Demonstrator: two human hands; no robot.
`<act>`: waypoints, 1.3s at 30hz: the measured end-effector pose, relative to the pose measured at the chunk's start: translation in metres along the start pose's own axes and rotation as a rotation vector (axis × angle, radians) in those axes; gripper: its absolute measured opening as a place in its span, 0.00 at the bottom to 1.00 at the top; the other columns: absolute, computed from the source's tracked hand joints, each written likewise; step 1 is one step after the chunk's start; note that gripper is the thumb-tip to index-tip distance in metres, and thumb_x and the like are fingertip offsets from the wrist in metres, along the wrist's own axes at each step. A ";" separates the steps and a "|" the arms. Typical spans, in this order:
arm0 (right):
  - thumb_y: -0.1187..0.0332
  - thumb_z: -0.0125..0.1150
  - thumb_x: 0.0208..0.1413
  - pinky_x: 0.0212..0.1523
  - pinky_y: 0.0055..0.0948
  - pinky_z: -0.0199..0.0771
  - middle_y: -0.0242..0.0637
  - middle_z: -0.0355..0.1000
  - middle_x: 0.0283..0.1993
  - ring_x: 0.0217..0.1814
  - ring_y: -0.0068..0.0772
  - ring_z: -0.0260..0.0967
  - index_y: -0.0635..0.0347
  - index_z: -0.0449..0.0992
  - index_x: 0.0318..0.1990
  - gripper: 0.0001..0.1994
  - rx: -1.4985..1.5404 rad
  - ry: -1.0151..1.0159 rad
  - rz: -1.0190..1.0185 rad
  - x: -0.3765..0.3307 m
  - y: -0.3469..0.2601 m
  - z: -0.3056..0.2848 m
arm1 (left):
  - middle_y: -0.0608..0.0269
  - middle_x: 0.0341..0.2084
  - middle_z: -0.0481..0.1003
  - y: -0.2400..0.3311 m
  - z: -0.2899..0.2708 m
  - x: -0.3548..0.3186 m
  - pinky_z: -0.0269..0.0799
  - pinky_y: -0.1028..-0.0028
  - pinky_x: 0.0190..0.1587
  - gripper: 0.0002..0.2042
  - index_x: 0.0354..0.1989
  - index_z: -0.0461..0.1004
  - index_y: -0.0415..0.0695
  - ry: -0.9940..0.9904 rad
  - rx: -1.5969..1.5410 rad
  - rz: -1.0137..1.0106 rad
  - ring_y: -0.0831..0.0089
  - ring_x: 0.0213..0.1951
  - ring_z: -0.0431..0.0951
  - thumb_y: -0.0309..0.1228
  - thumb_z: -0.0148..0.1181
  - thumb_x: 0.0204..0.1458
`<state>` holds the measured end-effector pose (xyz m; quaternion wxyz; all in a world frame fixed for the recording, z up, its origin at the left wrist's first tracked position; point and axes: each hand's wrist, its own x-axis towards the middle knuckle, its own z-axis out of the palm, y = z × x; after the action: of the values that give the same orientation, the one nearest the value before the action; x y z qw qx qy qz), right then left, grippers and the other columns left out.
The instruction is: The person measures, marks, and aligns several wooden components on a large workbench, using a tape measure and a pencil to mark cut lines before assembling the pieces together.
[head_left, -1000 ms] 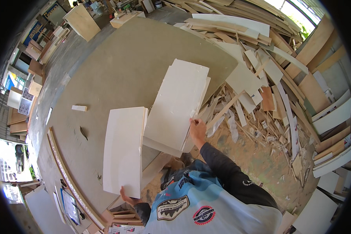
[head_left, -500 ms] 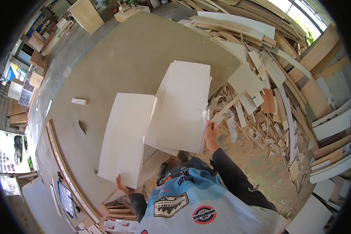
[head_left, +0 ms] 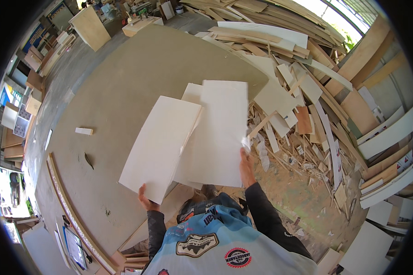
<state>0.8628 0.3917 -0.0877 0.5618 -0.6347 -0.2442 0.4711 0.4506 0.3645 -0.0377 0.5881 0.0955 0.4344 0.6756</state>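
Note:
My left hand (head_left: 147, 200) grips the lower edge of a white rectangular panel (head_left: 160, 142), its fingertips showing near the bottom corner. That panel leans to the right and its right edge overlaps a second white panel (head_left: 222, 133). My right hand (head_left: 247, 168) is closed on the right edge of this second panel; its fingers under the board are hidden. A shiny, clear-looking scrap (head_left: 246, 143) shows at that edge, just above my right hand. Behind both panels another white panel (head_left: 192, 92) sticks out at the top.
A large grey-brown table surface (head_left: 124, 82) spreads beneath the panels. On it lie a small white block (head_left: 84, 131), a dark leaf-like piece (head_left: 88, 160) and a long strip (head_left: 73, 206). Wood offcuts (head_left: 289, 133) heap up at the right, with a clipboard (head_left: 75, 247) at the lower left.
The left panel has tilted clockwise and its top has swung right, over the second panel. My left hand has risen a little with it. The right panel stands more upright; the whole view has shifted slightly.

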 end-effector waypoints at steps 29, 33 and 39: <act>0.60 0.51 0.68 0.66 0.42 0.64 0.50 0.58 0.69 0.67 0.44 0.61 0.65 0.48 0.73 0.32 0.317 -0.371 -0.323 -0.192 -0.082 0.191 | 0.59 0.53 0.73 0.035 0.084 -0.124 0.66 0.74 0.57 0.23 0.65 0.62 0.39 0.337 0.068 0.403 0.75 0.54 0.70 0.42 0.47 0.70; 0.63 0.56 0.63 0.62 0.38 0.65 0.40 0.68 0.59 0.61 0.36 0.65 0.61 0.64 0.64 0.24 0.319 -0.813 0.017 -0.198 -0.098 0.243 | 0.61 0.50 0.75 0.091 -0.001 -0.135 0.70 0.77 0.52 0.23 0.67 0.62 0.38 0.588 0.213 0.576 0.76 0.49 0.73 0.39 0.48 0.69; 0.54 0.60 0.61 0.57 0.35 0.67 0.32 0.75 0.49 0.54 0.29 0.69 0.55 0.74 0.54 0.19 0.398 -0.878 0.449 -0.171 -0.038 0.330 | 0.60 0.52 0.75 0.151 -0.185 -0.153 0.69 0.77 0.52 0.23 0.67 0.63 0.38 0.710 0.416 0.576 0.78 0.48 0.73 0.35 0.51 0.67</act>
<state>0.5081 0.4170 0.0281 0.4015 -0.2956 -0.2201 0.8384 0.2693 0.1528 0.0147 0.1622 0.0912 0.6892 0.7003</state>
